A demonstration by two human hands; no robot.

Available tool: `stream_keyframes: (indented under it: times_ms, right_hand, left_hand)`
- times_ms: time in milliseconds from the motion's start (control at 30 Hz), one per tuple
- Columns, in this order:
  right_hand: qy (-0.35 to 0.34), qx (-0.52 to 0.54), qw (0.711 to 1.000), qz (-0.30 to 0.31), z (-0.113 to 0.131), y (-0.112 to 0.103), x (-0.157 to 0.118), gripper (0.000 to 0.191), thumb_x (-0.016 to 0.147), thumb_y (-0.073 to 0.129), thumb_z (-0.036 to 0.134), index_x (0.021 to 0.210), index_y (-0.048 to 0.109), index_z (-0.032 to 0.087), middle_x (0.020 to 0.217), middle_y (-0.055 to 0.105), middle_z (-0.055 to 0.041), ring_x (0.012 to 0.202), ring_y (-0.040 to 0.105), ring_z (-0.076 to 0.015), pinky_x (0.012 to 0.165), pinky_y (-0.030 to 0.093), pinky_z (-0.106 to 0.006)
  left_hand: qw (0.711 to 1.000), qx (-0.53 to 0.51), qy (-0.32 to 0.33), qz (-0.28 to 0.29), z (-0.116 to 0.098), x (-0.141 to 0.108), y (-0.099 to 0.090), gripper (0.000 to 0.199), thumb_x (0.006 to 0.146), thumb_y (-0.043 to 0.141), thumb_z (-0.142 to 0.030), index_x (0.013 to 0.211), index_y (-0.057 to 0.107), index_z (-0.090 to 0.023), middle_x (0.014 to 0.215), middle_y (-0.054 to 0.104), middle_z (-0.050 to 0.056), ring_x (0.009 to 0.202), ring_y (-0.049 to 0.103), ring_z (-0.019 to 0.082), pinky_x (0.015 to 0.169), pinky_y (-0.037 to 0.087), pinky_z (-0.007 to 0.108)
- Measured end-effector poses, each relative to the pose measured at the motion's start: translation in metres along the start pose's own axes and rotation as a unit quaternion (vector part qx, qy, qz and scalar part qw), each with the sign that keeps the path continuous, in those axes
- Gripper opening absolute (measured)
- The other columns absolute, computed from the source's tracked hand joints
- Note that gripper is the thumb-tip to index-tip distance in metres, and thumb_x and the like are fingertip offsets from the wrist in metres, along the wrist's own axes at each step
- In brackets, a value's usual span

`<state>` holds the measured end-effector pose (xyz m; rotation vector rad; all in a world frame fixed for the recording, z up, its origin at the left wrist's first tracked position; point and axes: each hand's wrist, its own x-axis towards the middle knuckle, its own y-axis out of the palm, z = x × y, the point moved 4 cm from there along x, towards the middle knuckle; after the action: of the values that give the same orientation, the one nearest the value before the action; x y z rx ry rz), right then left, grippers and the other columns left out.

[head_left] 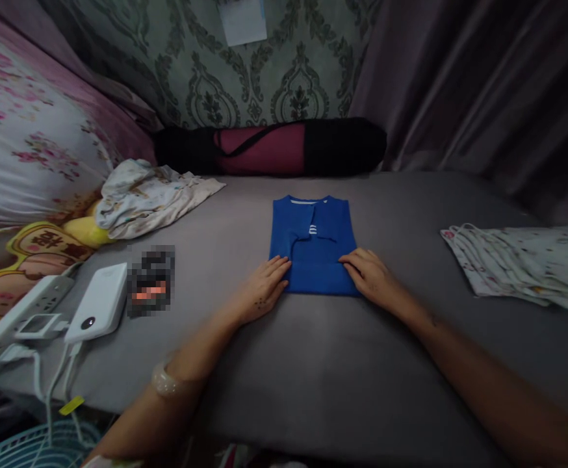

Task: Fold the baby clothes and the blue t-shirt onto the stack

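A blue T-shirt (320, 278) lies folded into a neat rectangle on the grey sheet, its neckline at the far end. Small white marks show on its chest, and a flap is turned up across the near part. At the left edge of this flap rests my left hand (263, 289), fingers stretched out flat on the cloth with the thumb a little apart. On the opposite side, my right hand (372, 278) has its fingers pressed together at the flap's right corner, holding the fabric. Its thumb is mostly hidden.
A stack of folded pale cloths (528, 266) lies at right. At left are a crumpled printed cloth (152, 195), a white power bank (99, 302), a power strip (45, 299) with cables and a yellow cushion (35, 260). A long black-and-maroon bag (264, 149) lies along the back.
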<state>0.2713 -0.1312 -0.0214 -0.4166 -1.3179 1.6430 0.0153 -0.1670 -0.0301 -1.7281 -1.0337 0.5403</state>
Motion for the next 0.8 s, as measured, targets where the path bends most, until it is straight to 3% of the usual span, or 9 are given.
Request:
stream_keyframes:
  times_ms: [100,200,267,333,467,633,700,800]
  right_hand:
    - [0.015,-0.029,0.999,-0.021,0.007,-0.004,-0.001,0.040,0.097,0.030,0.030,0.117,0.064,0.022,0.103,0.063,-0.0109,0.099,0.058,-0.0253,0.092,0.046,-0.046]
    - [0.010,-0.084,0.995,-0.050,0.021,-0.007,-0.001,0.044,0.098,0.028,0.029,0.132,0.054,0.017,0.132,0.054,-0.0139,0.127,0.044,-0.0290,0.105,0.035,-0.052]
    - [-0.030,-0.101,0.994,-0.021,0.033,-0.002,-0.001,0.048,0.099,0.029,0.032,0.143,0.041,0.016,0.148,0.039,-0.0112,0.140,0.026,-0.0282,0.113,0.024,-0.053]
    - [-0.064,-0.094,0.993,0.038,0.041,0.007,-0.003,0.053,0.099,0.030,0.038,0.148,0.031,0.018,0.153,0.031,-0.0085,0.143,0.019,-0.0263,0.115,0.020,-0.053]
    - [-0.050,-0.062,0.992,0.096,0.040,0.016,-0.008,0.056,0.099,0.029,0.043,0.150,0.027,0.021,0.153,0.031,-0.0082,0.143,0.021,-0.0248,0.116,0.021,-0.052]
    - [-0.051,-0.012,0.994,0.100,0.035,0.012,-0.010,0.070,0.092,0.042,0.055,0.151,0.022,0.024,0.157,0.022,-0.0092,0.144,0.016,-0.0265,0.116,0.018,-0.054]
    - [-0.061,-0.011,0.995,0.078,0.037,0.007,-0.012,0.071,0.087,0.051,0.055,0.148,0.031,0.025,0.156,0.025,-0.0102,0.143,0.020,-0.0286,0.114,0.020,-0.055]
    - [-0.074,-0.012,0.996,0.037,0.043,-0.003,-0.016,0.054,0.086,0.057,0.043,0.135,0.050,0.022,0.141,0.046,-0.0128,0.131,0.040,-0.0285,0.108,0.035,-0.051]
  left_hand:
    - [1.000,0.014,-0.002,-0.018,-0.003,0.001,-0.002,0.050,0.099,0.028,-0.038,0.143,0.037,-0.016,0.150,0.038,0.012,0.142,0.026,0.022,0.116,0.025,0.044]
    - [0.998,0.042,0.004,-0.048,-0.012,0.002,-0.007,0.051,0.099,0.028,-0.039,0.145,0.033,-0.017,0.153,0.032,0.011,0.145,0.017,0.022,0.118,0.018,0.048]
    - [0.998,0.043,0.023,-0.029,-0.018,0.003,-0.007,0.054,0.099,0.030,-0.042,0.147,0.030,-0.018,0.154,0.029,0.010,0.145,0.016,0.022,0.118,0.017,0.048]
    - [0.999,0.030,0.040,0.008,-0.022,0.004,-0.005,0.057,0.097,0.034,-0.046,0.147,0.029,-0.020,0.154,0.029,0.011,0.144,0.020,0.022,0.118,0.021,0.047]
    - [0.999,0.008,0.039,0.026,-0.018,0.004,-0.002,0.062,0.093,0.043,-0.050,0.147,0.030,-0.023,0.153,0.031,0.012,0.143,0.025,0.025,0.116,0.025,0.050]
    - [0.997,0.019,0.062,-0.040,-0.017,0.003,-0.006,0.051,0.091,0.051,-0.041,0.138,0.044,-0.023,0.154,0.028,0.014,0.140,0.031,0.026,0.112,0.035,0.047]
    - [0.993,0.046,0.085,-0.062,-0.022,0.003,-0.008,0.037,0.092,0.050,-0.036,0.125,0.055,-0.021,0.153,0.029,0.014,0.140,0.031,0.028,0.110,0.038,0.045]
    - [0.989,0.082,0.116,-0.050,-0.030,0.005,-0.011,0.029,0.096,0.041,-0.032,0.112,0.061,-0.019,0.139,0.049,0.014,0.134,0.041,0.026,0.110,0.038,0.044]
